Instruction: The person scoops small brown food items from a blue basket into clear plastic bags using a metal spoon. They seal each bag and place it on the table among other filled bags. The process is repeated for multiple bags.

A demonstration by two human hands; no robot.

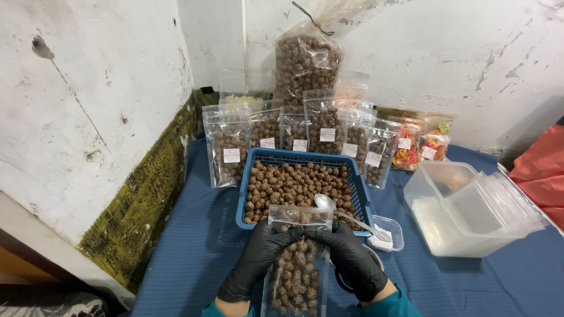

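Down at the near edge, two hands in black gloves grip one clear plastic pouch [296,267] filled with brown speckled balls: the left hand [254,261] is closed on its left side, the right hand [352,258] closed on its right side, both pinching just under the open top. One metal spoon [346,214] also sits in the right hand, its bowl over the one blue plastic basket [361,194] of the same balls, which stands just behind the pouch on the blue-covered counter [194,258]. One small shallow clear tray [396,232] lies beside the basket. One clear tub [452,217] stands to the right. Behind the basket stand about eight filled labelled pouches [228,147], overlapping so the count is unsure, one tall tied bag [305,61], and two pouches of coloured snacks [418,147]. The held pouch's bottom is cut off by the frame
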